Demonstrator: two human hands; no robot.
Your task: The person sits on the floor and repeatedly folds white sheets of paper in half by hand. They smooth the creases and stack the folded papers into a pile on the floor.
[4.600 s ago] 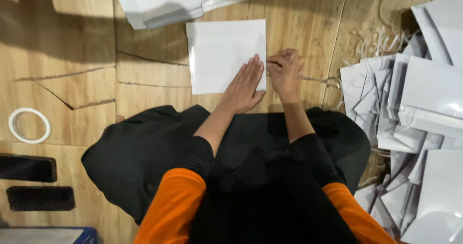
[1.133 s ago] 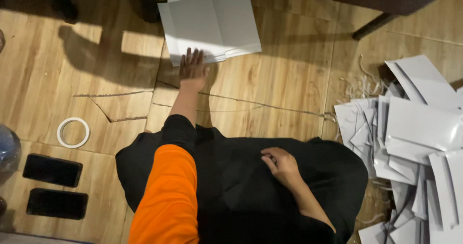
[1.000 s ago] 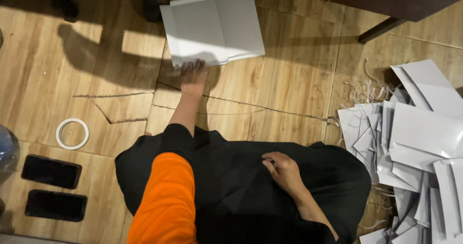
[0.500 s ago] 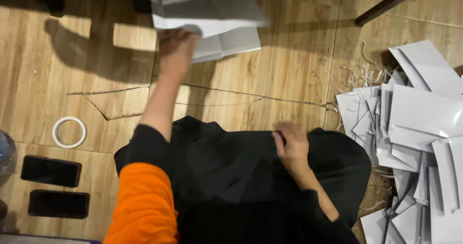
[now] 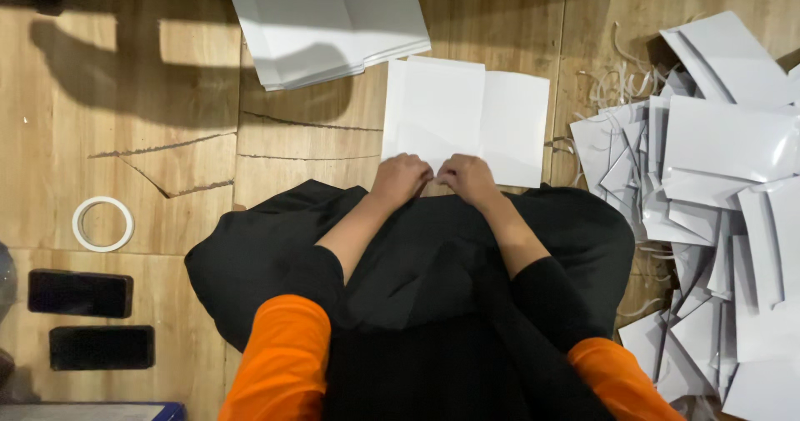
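Wooden floor (image 5: 167, 96): both hands (image 5: 400, 179) (image 5: 468, 178) pinch white sheet's (image 5: 467, 113) near edge, sheet lying just beyond

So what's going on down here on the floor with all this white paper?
A person sits on a wooden floor with both hands at the near edge of a flat white sheet. The left hand and right hand are side by side, fingers curled on that edge. A stack of white sheets lies further off to the left, and a big heap of folded white pieces is on the right. A tape ring and two dark phones lie at the left.
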